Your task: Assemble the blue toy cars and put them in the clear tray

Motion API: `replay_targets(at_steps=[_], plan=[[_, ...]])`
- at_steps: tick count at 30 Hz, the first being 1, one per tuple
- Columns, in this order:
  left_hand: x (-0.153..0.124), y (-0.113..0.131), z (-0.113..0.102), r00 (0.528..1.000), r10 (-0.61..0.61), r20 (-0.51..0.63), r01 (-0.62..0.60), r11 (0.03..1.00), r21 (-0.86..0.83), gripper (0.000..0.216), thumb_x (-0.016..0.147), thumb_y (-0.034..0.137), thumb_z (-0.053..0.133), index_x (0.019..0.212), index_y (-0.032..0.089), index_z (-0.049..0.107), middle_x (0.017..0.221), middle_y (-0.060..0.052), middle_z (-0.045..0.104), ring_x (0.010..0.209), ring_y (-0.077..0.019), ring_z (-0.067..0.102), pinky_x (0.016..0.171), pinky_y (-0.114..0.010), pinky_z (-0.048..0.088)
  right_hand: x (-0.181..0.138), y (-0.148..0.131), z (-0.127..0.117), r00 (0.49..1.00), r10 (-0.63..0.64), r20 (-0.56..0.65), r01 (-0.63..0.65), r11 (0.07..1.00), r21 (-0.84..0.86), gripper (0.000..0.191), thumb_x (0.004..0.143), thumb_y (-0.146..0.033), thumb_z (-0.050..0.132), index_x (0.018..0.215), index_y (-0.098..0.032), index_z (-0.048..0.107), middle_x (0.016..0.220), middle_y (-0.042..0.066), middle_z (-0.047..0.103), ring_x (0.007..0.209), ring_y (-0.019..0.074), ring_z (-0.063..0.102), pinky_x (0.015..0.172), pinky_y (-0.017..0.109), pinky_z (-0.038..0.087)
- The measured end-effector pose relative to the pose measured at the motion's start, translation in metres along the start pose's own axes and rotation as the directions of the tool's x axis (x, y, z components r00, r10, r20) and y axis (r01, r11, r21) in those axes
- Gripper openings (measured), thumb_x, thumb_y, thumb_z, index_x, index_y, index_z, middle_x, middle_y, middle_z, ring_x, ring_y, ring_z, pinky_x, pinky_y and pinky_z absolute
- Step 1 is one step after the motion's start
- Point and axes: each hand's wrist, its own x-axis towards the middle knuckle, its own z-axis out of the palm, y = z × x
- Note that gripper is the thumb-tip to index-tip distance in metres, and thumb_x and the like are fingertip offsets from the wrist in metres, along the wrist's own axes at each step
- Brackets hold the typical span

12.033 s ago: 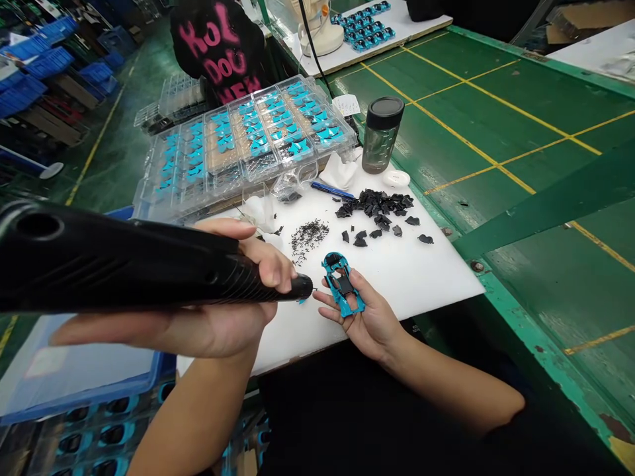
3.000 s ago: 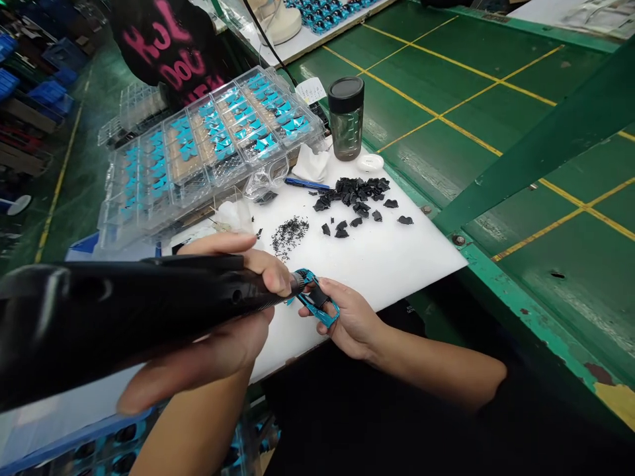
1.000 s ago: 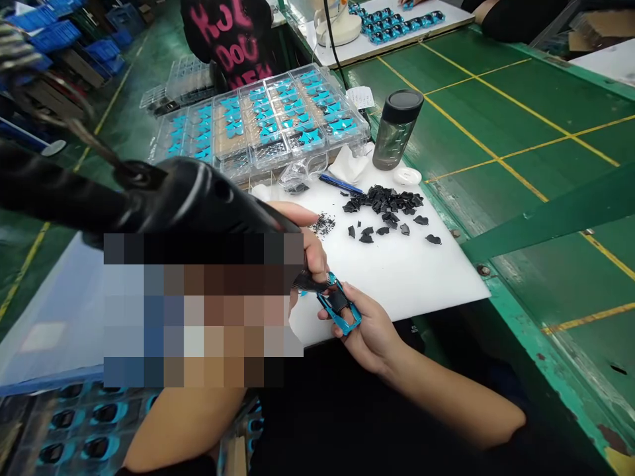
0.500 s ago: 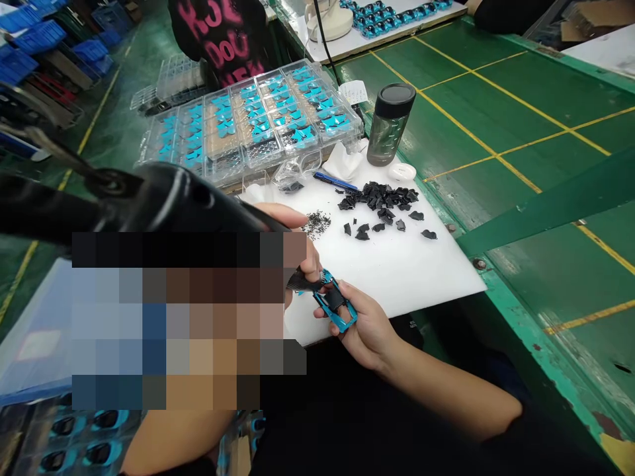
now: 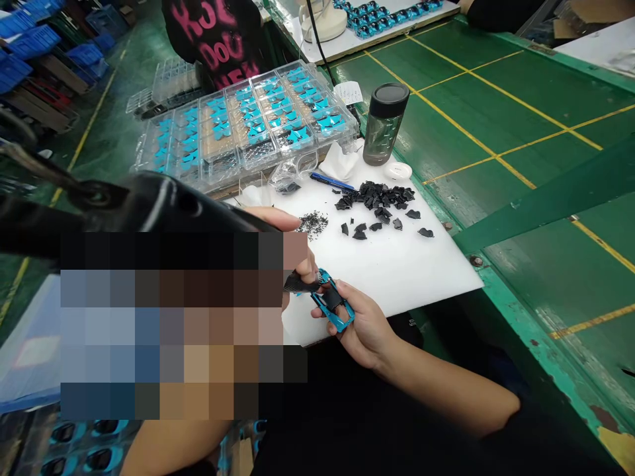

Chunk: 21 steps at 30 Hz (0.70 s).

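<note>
My right hand [image 5: 366, 325] is wrapped around a small blue and black plastic toy car shell [image 5: 342, 320], thumb along its upper side and fingers beneath. My left hand [image 5: 307, 266] is closed on a black electric screwdriver [image 5: 171, 203], which hangs from a metal hook. The screwdriver's ribbed front end points at the shell's far end; whether its tip touches cannot be made out. A blurred block hides most of this hand and the tool's middle. Beyond the hands, tiny black screws [image 5: 313, 225] lie in a pile on the white board [image 5: 397, 264].
Loose black plastic pieces [image 5: 380, 196], a blue pen [image 5: 331, 182], a white lid [image 5: 398, 171] and a bottle [image 5: 385, 125] are on the board. Behind stands a clear compartment case [image 5: 223, 142] of blue parts. A person in a printed black top [image 5: 218, 39] is further back.
The whole view has shifted slightly, with the board and its contents a little further left. Both hands keep the same hold on the screwdriver and the toy car shell.
</note>
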Motion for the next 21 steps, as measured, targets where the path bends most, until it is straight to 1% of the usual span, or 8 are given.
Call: replay_targets(at_steps=[3, 5, 9, 11, 14, 17, 19, 21], plan=[[-0.001, 0.001, -0.001, 0.999, -0.027, 0.021, 0.027, 0.999, 0.025, 0.077, 0.053, 0.088, 0.066, 0.084, 0.018, 0.071, 0.060, -0.002, 0.059, 0.058, -0.0199, 0.061, 0.063, -0.040, 0.057, 0.000, 0.001, 0.000, 1.000, -0.001, -0.001, 0.001, 1.000, -0.001, 0.024, 0.087, -0.038, 0.065, 0.096, -0.017, 0.068, 0.095, 0.006, 0.071, 0.069, 0.0167, 0.070, 0.042, 0.019, 0.036], [-0.002, -0.002, -0.001, 1.000, -0.008, 0.028, 0.007, 0.999, 0.047, 0.077, 0.054, 0.089, 0.063, 0.083, 0.018, 0.070, 0.061, -0.002, 0.060, 0.059, -0.0201, 0.062, 0.062, -0.039, 0.057, 0.001, 0.001, -0.001, 1.000, -0.006, 0.001, 0.006, 1.000, -0.002, 0.023, 0.087, -0.038, 0.065, 0.096, -0.017, 0.068, 0.096, 0.006, 0.071, 0.069, 0.0168, 0.070, 0.042, 0.019, 0.036], [-0.006, -0.017, -0.001, 0.991, 0.136, -0.016, -0.135, 0.990, 0.035, 0.081, 0.060, 0.095, 0.049, 0.082, 0.019, 0.070, 0.059, -0.003, 0.060, 0.053, -0.0193, 0.060, 0.052, -0.036, 0.051, 0.001, 0.003, -0.001, 1.000, -0.025, -0.002, 0.024, 1.000, -0.007, 0.022, 0.088, -0.037, 0.064, 0.096, -0.017, 0.067, 0.091, 0.004, 0.070, 0.069, 0.0169, 0.071, 0.041, 0.019, 0.037], [-0.007, -0.021, -0.001, 0.984, 0.178, -0.033, -0.177, 0.984, 0.015, 0.083, 0.063, 0.096, 0.044, 0.083, 0.020, 0.070, 0.060, -0.002, 0.060, 0.050, -0.0181, 0.057, 0.049, -0.035, 0.049, 0.001, 0.003, 0.000, 1.000, -0.026, -0.011, 0.026, 1.000, -0.009, 0.022, 0.088, -0.037, 0.064, 0.095, -0.016, 0.066, 0.086, 0.004, 0.069, 0.069, 0.0176, 0.071, 0.041, 0.019, 0.037], [-0.005, -0.017, -0.001, 0.990, 0.141, -0.005, -0.141, 0.988, 0.056, 0.081, 0.060, 0.096, 0.046, 0.080, 0.020, 0.069, 0.060, -0.002, 0.060, 0.050, -0.0181, 0.057, 0.050, -0.036, 0.050, 0.000, 0.002, 0.001, 0.999, -0.026, -0.019, 0.025, 1.000, -0.010, 0.023, 0.088, -0.038, 0.064, 0.095, -0.016, 0.066, 0.082, 0.004, 0.070, 0.069, 0.0179, 0.071, 0.042, 0.019, 0.037], [-0.003, -0.008, 0.002, 0.994, 0.103, 0.023, -0.105, 0.990, 0.099, 0.079, 0.057, 0.095, 0.051, 0.077, 0.020, 0.067, 0.061, -0.003, 0.061, 0.052, -0.0190, 0.058, 0.054, -0.038, 0.052, 0.000, 0.003, 0.001, 1.000, -0.028, -0.012, 0.028, 1.000, -0.011, 0.023, 0.089, -0.038, 0.063, 0.096, -0.016, 0.066, 0.088, 0.005, 0.071, 0.069, 0.0172, 0.071, 0.042, 0.019, 0.037], [-0.003, -0.006, 0.004, 0.994, 0.106, 0.017, -0.107, 0.989, 0.098, 0.079, 0.058, 0.094, 0.052, 0.078, 0.020, 0.068, 0.060, -0.002, 0.061, 0.051, -0.0186, 0.057, 0.053, -0.037, 0.052, 0.001, 0.004, 0.000, 0.999, -0.033, -0.006, 0.032, 0.999, -0.013, 0.023, 0.089, -0.038, 0.064, 0.096, -0.017, 0.066, 0.093, 0.005, 0.072, 0.069, 0.0167, 0.071, 0.041, 0.019, 0.037], [-0.004, -0.008, 0.002, 0.993, 0.116, 0.015, -0.117, 0.989, 0.091, 0.076, 0.063, 0.091, 0.054, 0.084, 0.019, 0.070, 0.058, -0.002, 0.061, 0.052, -0.0182, 0.057, 0.053, -0.036, 0.051, 0.002, 0.005, -0.001, 0.999, -0.040, -0.005, 0.040, 0.999, -0.015, 0.022, 0.088, -0.038, 0.065, 0.097, -0.018, 0.066, 0.095, 0.005, 0.073, 0.068, 0.0167, 0.071, 0.041, 0.020, 0.037]])
